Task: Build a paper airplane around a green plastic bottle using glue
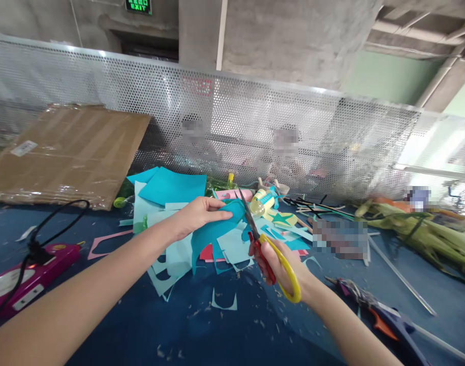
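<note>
Pinched in my left hand (202,216) is a piece of blue paper (213,231), held above the table. My right hand (281,267) grips a pair of scissors (257,236) with one yellow and one red handle. The scissor blades point up and away, close to the right edge of the blue paper. How far apart the blades are is hard to make out. Beneath both hands lies a pile of pale blue cut paper (179,254). Behind it rest larger blue sheets (173,185).
At left lie a pink power strip (37,279) with a black plug and a flattened cardboard box (64,152). A glue gun (384,315) sits at right, near dried corn husks (407,229). Glue bottles (265,201) stand behind the scraps, before a perforated metal screen (247,117).
</note>
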`<action>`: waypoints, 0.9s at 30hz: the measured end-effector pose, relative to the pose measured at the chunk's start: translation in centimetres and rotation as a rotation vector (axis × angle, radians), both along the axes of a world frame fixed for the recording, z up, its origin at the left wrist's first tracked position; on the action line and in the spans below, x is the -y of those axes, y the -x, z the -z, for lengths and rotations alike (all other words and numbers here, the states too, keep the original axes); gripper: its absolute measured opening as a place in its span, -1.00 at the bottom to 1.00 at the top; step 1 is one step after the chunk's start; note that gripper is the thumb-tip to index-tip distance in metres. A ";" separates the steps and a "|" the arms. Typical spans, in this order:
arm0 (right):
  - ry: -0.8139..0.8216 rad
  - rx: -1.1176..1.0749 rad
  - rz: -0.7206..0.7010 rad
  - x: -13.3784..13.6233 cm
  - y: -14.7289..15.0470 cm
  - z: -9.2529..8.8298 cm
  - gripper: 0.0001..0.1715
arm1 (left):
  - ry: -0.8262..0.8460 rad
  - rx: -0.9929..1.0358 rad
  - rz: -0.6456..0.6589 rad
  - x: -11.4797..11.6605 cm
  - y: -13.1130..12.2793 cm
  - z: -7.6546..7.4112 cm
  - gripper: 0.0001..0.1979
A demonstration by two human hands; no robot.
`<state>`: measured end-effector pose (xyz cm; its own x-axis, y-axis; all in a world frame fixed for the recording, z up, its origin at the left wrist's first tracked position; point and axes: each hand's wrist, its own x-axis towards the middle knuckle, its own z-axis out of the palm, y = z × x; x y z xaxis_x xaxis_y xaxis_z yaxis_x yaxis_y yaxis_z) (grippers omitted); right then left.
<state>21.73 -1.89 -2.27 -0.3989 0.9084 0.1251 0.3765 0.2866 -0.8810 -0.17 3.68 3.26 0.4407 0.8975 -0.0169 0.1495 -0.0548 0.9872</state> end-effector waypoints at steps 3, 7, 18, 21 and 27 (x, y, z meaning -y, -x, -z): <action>0.001 0.004 0.003 -0.3 -0.2 0.6 -0.33 | -0.023 -0.003 0.028 -0.4 0.4 0.3 -0.81; 0.014 -0.002 0.008 -0.6 -0.4 1.2 -0.35 | -0.042 -0.018 0.023 -0.7 0.7 0.4 -0.79; 0.114 0.025 0.021 -0.3 -0.3 0.6 -0.28 | -0.032 -0.060 -0.005 -0.8 1.2 0.2 -0.75; 0.125 0.049 -0.005 -0.1 -0.6 0.4 -0.30 | -0.064 -0.115 0.026 -0.9 1.5 0.0 -0.76; 0.151 0.058 -0.060 0.1 -0.8 0.0 -0.27 | -0.103 -0.183 0.093 -1.1 2.3 -0.4 -0.79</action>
<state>22.58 -1.99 -2.23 -0.4559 0.8893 -0.0359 0.4137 0.1760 -0.8932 -2.47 4.75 3.70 0.5197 0.8542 -0.0147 0.3148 -0.1755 0.9328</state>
